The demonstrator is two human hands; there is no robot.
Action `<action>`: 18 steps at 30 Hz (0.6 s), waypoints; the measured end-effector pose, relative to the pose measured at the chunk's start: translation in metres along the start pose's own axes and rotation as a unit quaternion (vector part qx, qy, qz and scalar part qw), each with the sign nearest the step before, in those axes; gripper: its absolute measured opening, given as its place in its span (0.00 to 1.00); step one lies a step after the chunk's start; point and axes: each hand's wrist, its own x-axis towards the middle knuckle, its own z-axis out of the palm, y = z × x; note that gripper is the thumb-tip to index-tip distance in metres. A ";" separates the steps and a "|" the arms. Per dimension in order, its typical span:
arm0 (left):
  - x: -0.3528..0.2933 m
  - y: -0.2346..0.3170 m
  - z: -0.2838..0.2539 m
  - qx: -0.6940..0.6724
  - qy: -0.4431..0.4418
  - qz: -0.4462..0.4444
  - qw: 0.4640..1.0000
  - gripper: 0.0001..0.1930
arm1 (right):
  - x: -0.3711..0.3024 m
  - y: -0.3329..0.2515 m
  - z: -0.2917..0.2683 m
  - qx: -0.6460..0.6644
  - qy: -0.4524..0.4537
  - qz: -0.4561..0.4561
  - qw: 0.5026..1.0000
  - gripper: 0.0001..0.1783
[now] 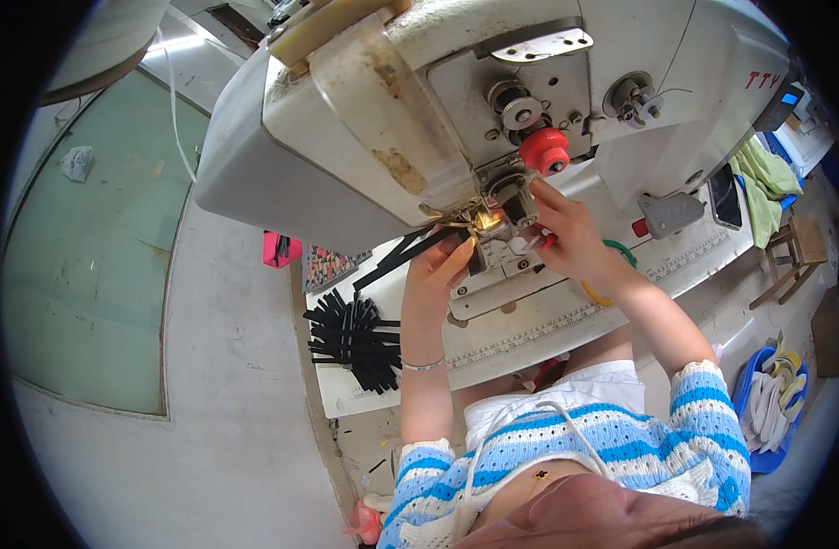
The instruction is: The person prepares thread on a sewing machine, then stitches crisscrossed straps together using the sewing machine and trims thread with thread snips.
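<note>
A large white industrial sewing machine (346, 165) stands over the table, its small light glowing by the needle area. My left hand (441, 267) is closed on a black strip (403, 256) at the left of the needle area, the fingertips close to the metal parts there. My right hand (570, 240), just to the right of the needle area, has its fingers curled round a small red-handled tool (549, 241); its exact kind is too small to tell. Above that hand a red knob (545, 151) juts from the machine.
A tied bundle of black strips (354, 346) lies on the table's left end. A ruler tape (529, 328) runs along the front edge. At the right are a phone (725, 199), green cloth (763, 183), a wooden stool (797, 254) and a blue basin (742, 393) holding pale pieces.
</note>
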 end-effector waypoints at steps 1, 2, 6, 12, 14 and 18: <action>0.001 0.003 -0.001 0.023 -0.019 -0.020 0.999 0.14 | 0.002 -0.002 -0.001 0.001 0.000 0.000 1.000 0.22; 0.003 0.005 0.002 0.023 -0.019 -0.020 0.999 0.14 | 0.004 -0.004 -0.003 -0.054 -0.026 0.038 0.997 0.20; 0.006 0.013 0.006 0.032 0.056 -0.027 0.998 0.12 | 0.010 -0.017 -0.012 -0.147 -0.029 0.092 0.984 0.17; 0.007 0.016 0.007 0.131 -0.029 -0.017 0.991 0.08 | -0.002 -0.024 -0.020 -0.090 0.009 0.111 0.990 0.18; 0.004 0.012 0.010 0.132 -0.017 -0.014 0.991 0.08 | -0.002 -0.026 -0.019 -0.076 0.012 0.096 0.992 0.19; -0.003 -0.002 0.019 0.124 0.042 0.011 0.991 0.09 | -0.001 -0.020 -0.002 -0.033 0.010 0.104 0.994 0.20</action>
